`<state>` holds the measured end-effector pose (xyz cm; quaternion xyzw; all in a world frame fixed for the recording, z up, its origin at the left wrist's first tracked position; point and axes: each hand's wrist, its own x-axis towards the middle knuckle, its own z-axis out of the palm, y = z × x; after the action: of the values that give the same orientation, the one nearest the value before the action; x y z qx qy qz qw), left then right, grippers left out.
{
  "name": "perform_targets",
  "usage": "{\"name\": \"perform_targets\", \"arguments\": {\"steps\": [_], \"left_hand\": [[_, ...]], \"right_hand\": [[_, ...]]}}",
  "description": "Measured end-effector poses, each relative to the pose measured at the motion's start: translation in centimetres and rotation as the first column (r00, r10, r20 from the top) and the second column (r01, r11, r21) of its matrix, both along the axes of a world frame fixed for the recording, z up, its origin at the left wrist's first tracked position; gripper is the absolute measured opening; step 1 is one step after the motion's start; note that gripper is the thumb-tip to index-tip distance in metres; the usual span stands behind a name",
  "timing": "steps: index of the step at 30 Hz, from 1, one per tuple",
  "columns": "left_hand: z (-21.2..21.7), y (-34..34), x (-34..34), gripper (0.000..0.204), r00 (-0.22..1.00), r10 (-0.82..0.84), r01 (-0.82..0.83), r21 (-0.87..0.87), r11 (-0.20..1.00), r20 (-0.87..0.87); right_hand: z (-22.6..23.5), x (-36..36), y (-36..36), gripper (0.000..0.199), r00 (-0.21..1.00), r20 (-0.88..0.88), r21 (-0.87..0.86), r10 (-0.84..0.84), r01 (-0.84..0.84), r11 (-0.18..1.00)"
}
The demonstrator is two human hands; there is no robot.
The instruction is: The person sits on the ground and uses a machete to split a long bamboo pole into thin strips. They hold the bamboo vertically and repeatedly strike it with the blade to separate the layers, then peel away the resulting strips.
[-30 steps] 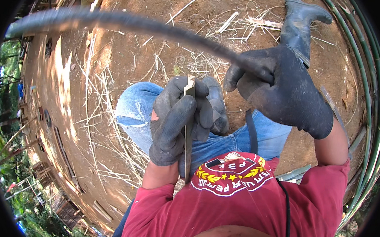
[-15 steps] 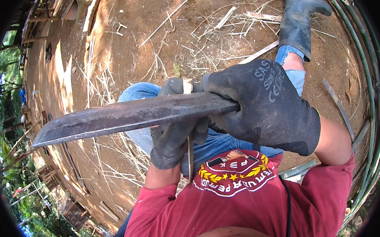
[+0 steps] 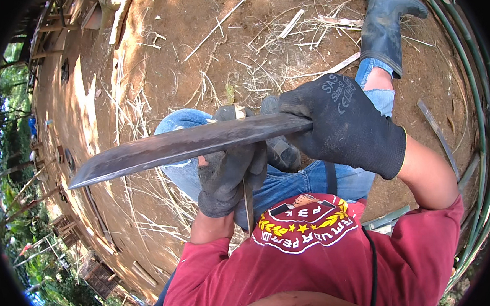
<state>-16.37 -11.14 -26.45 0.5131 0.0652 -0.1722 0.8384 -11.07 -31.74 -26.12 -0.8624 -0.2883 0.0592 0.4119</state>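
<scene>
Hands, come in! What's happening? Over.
Right hand: gripping machete. Left hand: closed around thin strip. Machete hides part of left hand and strip.

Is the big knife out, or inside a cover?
Out: the big knife shows bare, dark metal from its tip to the right hand gripping it.

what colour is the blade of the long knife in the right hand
The blade is dark grey, paler along its lower edge; best seen in the head view.
</scene>
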Motion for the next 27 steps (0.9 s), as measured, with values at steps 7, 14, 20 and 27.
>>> {"name": "perform_targets", "arguments": {"steps": [7, 14, 20, 27], "left_hand": [[1.5, -0.2, -0.8, 0.041, 0.985, -0.053, 0.078, -0.151, 0.986, 0.163], [0.0, -0.4, 0.9, 0.057, 0.999, 0.011, -0.003, -0.171, 0.985, 0.045], [-0.1, 0.3, 1.1, 0.062, 0.995, -0.004, 0.019, -0.145, 0.989, 0.103], [-0.8, 0.2, 1.1, 0.051, 0.977, 0.027, -0.017, -0.051, 0.999, 0.211]], "right_hand": [[-6.7, 1.0, -6.1, 0.012, 0.956, 0.27, -0.304, -0.118, 0.201, 0.931], [-3.7, -0.3, -6.5, 0.012, 0.924, -0.02, -0.054, -0.382, 0.38, 0.923], [0.9, -0.6, -3.2, 0.013, 0.948, -0.156, -0.044, -0.277, 0.274, 0.961], [2.8, -1.7, 0.0, 0.008, 0.99, -0.128, 0.061, -0.062, 0.071, 0.996]]}}
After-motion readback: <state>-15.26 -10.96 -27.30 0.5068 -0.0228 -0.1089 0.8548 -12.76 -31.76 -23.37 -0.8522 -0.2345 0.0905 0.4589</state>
